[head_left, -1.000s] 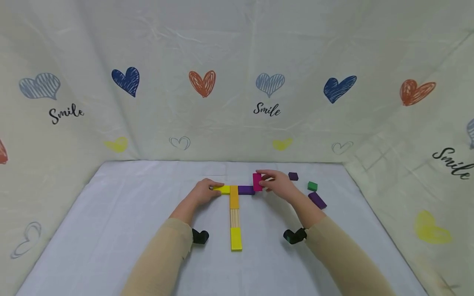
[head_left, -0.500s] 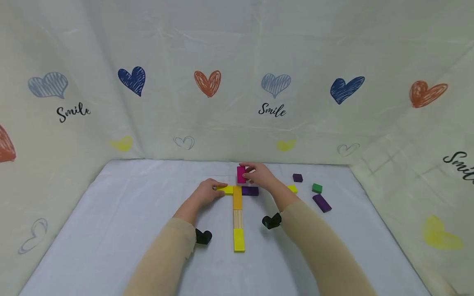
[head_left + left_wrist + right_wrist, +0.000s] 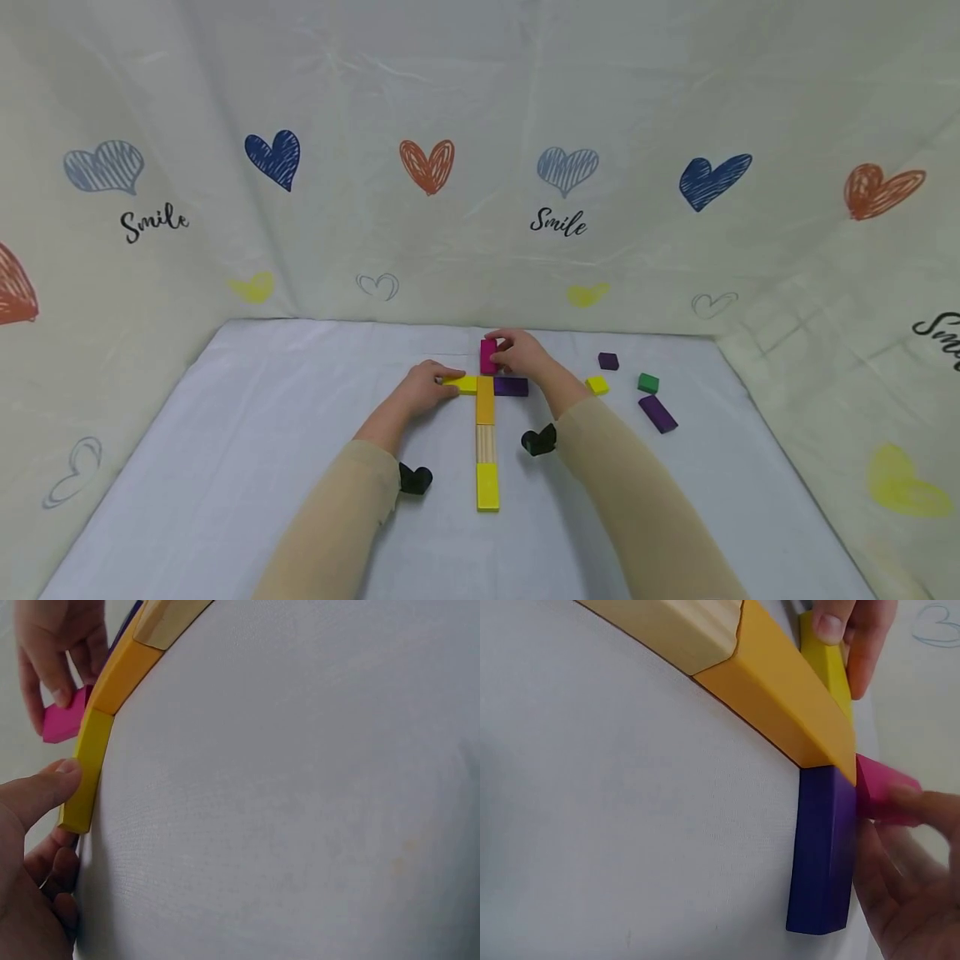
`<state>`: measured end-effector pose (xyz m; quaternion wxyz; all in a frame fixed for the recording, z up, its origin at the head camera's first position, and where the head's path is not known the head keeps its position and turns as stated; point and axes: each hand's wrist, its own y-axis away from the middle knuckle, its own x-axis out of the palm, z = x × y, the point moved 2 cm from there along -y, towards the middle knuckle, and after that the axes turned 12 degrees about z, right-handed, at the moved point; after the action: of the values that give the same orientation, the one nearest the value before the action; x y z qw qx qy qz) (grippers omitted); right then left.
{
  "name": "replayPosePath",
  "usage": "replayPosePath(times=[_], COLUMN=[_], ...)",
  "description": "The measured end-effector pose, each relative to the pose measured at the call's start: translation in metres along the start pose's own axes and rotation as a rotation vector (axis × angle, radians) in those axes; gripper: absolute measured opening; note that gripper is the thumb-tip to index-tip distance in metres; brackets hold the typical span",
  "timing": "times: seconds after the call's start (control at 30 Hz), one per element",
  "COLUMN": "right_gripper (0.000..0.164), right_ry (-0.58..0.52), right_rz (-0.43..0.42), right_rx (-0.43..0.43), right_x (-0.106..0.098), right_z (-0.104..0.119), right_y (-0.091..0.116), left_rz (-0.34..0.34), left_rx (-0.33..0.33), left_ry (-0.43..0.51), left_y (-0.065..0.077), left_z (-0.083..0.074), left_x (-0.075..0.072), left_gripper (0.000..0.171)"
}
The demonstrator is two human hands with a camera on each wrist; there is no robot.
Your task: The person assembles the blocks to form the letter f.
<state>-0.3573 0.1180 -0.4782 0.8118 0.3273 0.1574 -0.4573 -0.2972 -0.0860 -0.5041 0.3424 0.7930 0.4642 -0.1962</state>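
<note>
My right hand (image 3: 521, 353) pinches a pink block (image 3: 488, 357) by its sides, right at the far end of the orange block (image 3: 485, 401). My left hand (image 3: 425, 388) holds the yellow block (image 3: 91, 769) between thumb and fingers; its inner end meets the orange block's left side. Opposite it, a purple block (image 3: 823, 855) lies against the orange block's right side. Below the orange block, a pale ridged wooden block (image 3: 486, 443) and another yellow block (image 3: 487, 487) continue the straight column toward me.
To the right lie loose blocks: a small dark purple one (image 3: 608, 361), a small yellow one (image 3: 597, 384), a green one (image 3: 648, 382) and a longer purple one (image 3: 657, 413). A white cloth (image 3: 247, 433) covers the table, with a printed curtain (image 3: 480, 250) behind.
My right hand has carried the pink block left from over the purple block's outer end to the top of the orange block, then lowered it slightly. My left hand keeps its hold.
</note>
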Motion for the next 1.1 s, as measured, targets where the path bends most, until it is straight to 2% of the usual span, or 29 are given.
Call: replayPosePath(times=[0.13, 0.4, 0.53, 0.77, 1.1], right_gripper=[0.048, 0.048, 0.050, 0.052, 0.056], right_ry=[0.017, 0.149, 0.178, 0.184, 0.188], right_rz=[0.002, -0.033, -0.012, 0.028, 0.052], right_rx=[0.014, 0.039, 0.047, 0.080, 0.099], right_x=[0.0019, 0.0048, 0.0061, 0.0077, 0.0065], right_z=[0.0003, 0.0003, -0.0012, -0.0004, -0.0002], right_y=[-0.0005, 0.0002, -0.0018, -0.0015, -0.0024], left_rz=[-0.005, -0.011, -0.009, -0.004, -0.003], left_rx=[0.002, 0.003, -0.001, 0.034, 0.024], left_ry=[0.003, -0.001, -0.004, -0.008, -0.005], left_y=[0.0008, -0.0008, -0.0021, -0.0007, -0.0014], left_z=[-0.0007, -0.0006, 0.0013, 0.0016, 0.0016], left_x=[-0.0003, 0.0001, 0.0000, -0.0010, -0.0008], left_gripper=[0.034, 0.034, 0.034, 0.034, 0.034])
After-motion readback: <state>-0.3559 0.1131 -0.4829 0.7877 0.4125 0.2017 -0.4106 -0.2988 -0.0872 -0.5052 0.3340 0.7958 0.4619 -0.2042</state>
